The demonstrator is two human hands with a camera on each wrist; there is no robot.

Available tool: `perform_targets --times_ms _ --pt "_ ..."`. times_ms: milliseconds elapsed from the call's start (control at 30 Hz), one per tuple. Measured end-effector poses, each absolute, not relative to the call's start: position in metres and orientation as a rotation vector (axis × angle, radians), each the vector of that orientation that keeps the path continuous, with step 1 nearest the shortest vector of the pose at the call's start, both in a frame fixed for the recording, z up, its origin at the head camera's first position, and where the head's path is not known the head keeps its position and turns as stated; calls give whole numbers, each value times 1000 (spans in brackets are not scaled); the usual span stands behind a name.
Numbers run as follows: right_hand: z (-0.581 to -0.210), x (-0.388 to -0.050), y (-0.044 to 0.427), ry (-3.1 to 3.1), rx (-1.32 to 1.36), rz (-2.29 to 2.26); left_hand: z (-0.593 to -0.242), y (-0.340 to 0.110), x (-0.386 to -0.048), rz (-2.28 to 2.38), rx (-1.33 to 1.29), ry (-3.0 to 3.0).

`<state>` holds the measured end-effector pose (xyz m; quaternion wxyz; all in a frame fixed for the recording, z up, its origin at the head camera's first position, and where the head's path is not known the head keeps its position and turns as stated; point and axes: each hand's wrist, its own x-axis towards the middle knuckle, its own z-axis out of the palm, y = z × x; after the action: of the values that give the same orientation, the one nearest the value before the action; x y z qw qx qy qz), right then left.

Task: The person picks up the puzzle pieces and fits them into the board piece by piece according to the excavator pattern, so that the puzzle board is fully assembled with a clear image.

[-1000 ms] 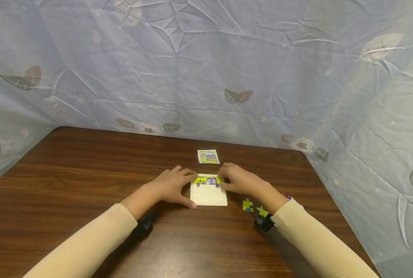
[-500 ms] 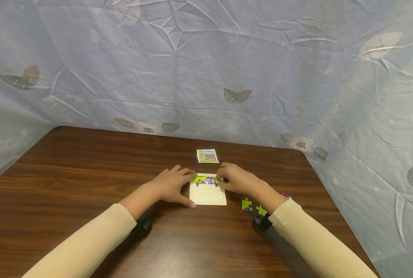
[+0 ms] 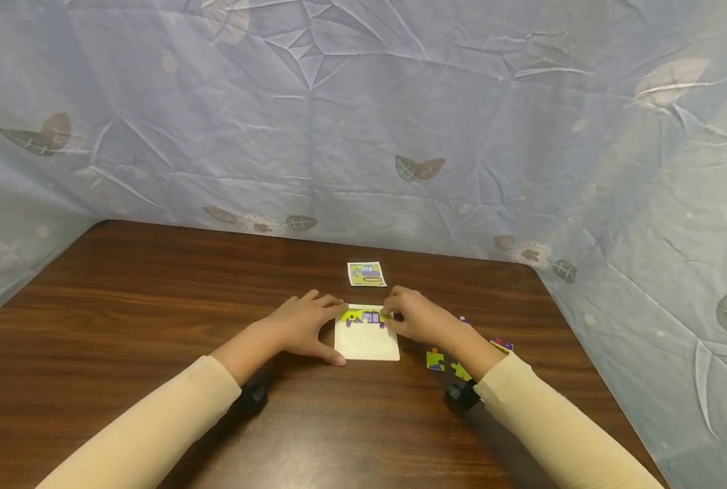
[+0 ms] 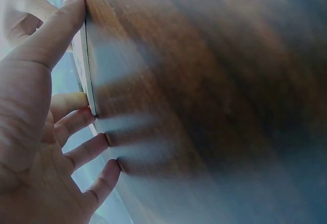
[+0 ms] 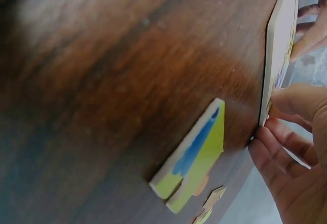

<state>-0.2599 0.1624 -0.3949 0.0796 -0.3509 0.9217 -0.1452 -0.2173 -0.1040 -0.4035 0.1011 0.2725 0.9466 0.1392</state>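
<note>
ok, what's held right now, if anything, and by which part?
Left hand: spread along the left side of the puzzle board, no pinch visible. Right hand: fingers at its far right corner; can't tell whether they pinch a piece.

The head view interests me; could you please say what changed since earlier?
The right forearm slid slightly left, uncovering part of a puzzle piece beyond it and more of the red-and-purple piece. Left hand and right hand stay at the board; the picture card stays put.
</note>
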Motion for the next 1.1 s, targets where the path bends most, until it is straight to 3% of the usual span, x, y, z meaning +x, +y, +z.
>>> perform_targets --times_ms 633,1100 --pt "-395 -263 183 2691 -1148 -505 -406 -103 -218 413 801 2792" --pt "-385 -274 244 2784 -1055 -521 -405 -104 -218 415 811 2801"
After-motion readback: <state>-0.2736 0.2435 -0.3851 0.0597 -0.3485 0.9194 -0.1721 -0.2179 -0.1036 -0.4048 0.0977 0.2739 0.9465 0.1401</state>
